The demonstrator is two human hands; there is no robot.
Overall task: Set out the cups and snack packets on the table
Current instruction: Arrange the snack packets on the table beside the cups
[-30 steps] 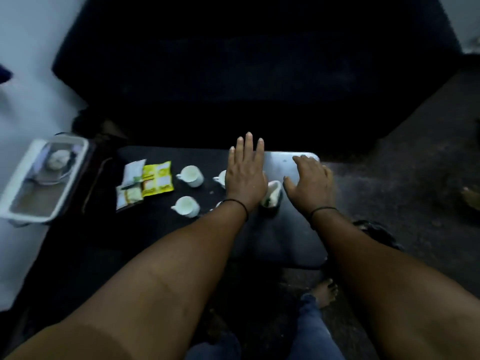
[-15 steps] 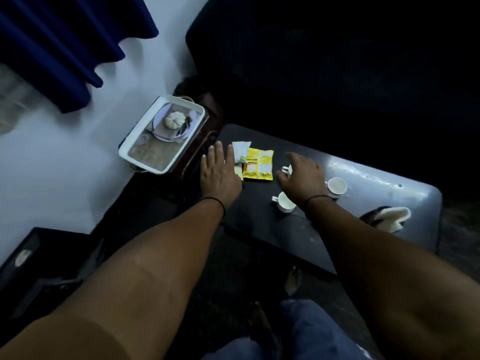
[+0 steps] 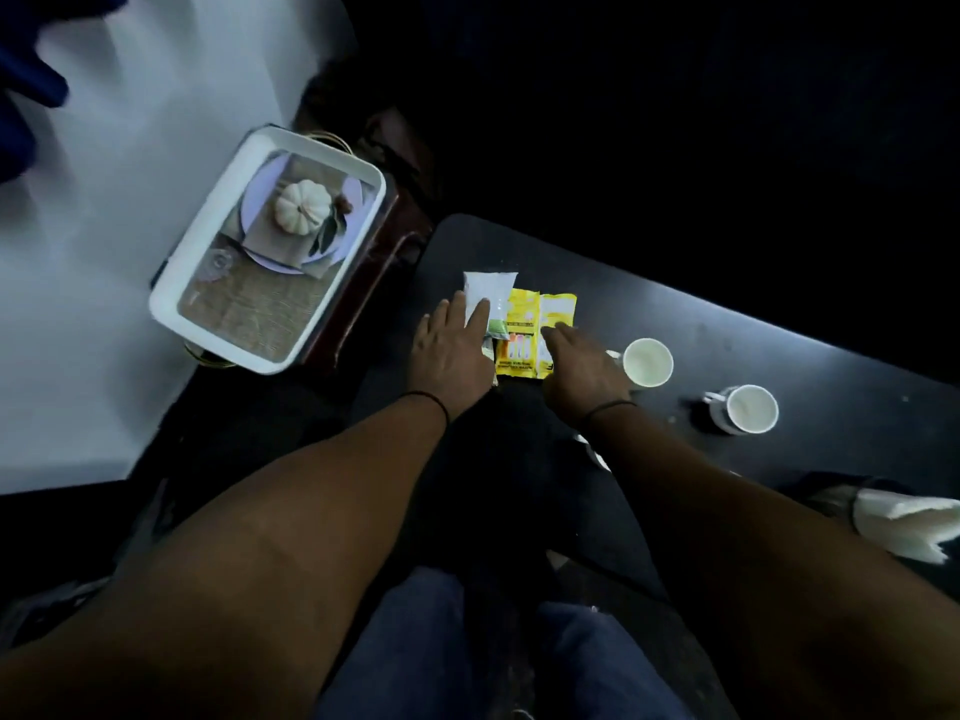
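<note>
From the head view, your left hand lies flat and open at mid-frame, fingers resting on the white packet; your right hand is spread open too, fingertips touching the yellow packets, likely so you can slide them apart. Nothing is gripped. The packets lie overlapping, glossy and flat, on the dark table. Two white cups stand right of centre, mouths up, apparently empty
</note>
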